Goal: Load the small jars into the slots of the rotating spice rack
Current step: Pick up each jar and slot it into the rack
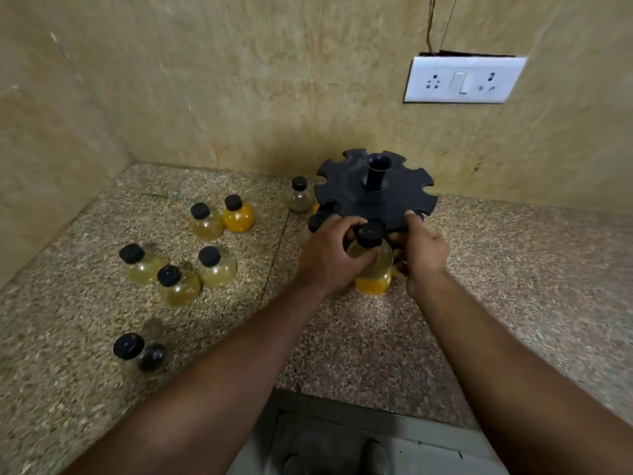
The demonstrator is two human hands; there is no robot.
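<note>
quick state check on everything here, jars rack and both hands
spice rack, far slots empty, near-left slots hold jars
held jar, capped, at front slot, not clearly seated
left hand, grips held jar
right hand, holds spice rack rim
loose jars, seven, capped, on counter

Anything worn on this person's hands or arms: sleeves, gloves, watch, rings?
Nothing worn shows. The left hand and right hand are bare: no gloves, rings or bracelets. Both forearms are bare down to the frame's edge, with no sleeve, watch or marking.
</note>
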